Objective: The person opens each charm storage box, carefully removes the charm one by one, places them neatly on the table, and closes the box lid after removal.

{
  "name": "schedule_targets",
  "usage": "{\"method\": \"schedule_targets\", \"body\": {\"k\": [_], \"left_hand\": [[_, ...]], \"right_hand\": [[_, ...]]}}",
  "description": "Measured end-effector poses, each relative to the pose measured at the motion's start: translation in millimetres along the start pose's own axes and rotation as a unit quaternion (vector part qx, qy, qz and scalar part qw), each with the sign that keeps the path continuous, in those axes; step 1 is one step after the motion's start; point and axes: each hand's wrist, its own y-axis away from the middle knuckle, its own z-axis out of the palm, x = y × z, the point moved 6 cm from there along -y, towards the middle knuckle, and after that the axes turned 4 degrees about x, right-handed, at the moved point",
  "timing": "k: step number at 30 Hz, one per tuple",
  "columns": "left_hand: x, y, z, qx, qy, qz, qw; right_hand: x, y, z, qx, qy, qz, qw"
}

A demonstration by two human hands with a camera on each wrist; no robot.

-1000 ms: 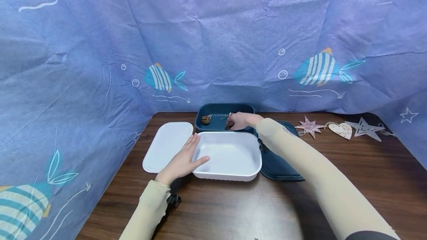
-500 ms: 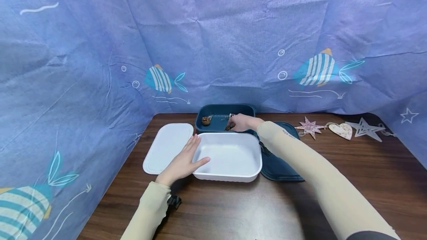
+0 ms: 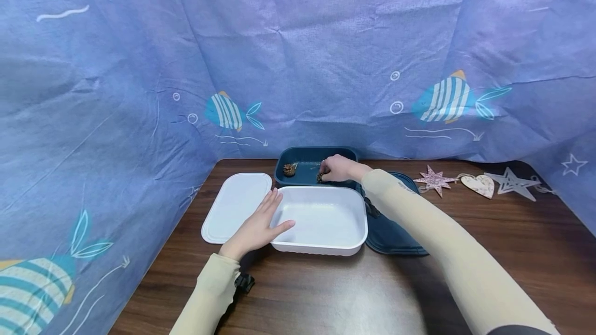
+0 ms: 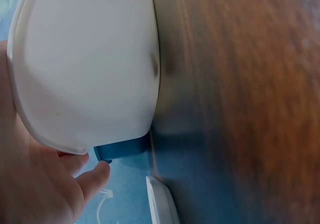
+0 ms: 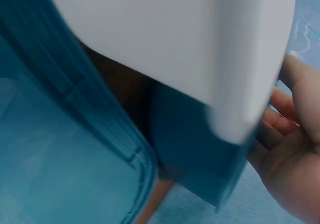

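Note:
My left hand rests on the left rim of a white plastic box, fingers straight and thumb spread. The left wrist view shows the fingers reaching past the box's corner. Behind it stands a dark blue box, and my right hand reaches into its right part. Its curled fingers pinch a small brown pine cone, mostly covered by the hand. Another pine cone lies at the left inside the blue box. In the right wrist view, the white box hides the right fingertips.
A white lid lies left of the boxes. A dark blue lid lies to the right, partly under the right forearm. Farther right are a pink star, a heart ornament and a silver star. A fish-patterned curtain hangs behind.
My right fingers have shifted slightly within the blue box, and a white-tipped cone seen beside them earlier is now hidden. The left hand stays on the white box's rim.

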Motion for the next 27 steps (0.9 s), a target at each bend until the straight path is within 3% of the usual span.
{"method": "schedule_targets", "body": {"k": [15,27], "left_hand": [[4.0,-1.2,-4.0,0.012,-0.007,0.011,0.9998],[1.5,1.6,-0.8,0.006,0.005,0.004,1.0]], "right_hand": [[-16.4,8.8,-81.0,0.104,-0.06,-0.014,0.993],[-14.0,30.8,-104.9,0.136,-0.094,-0.005,0.986]]}}
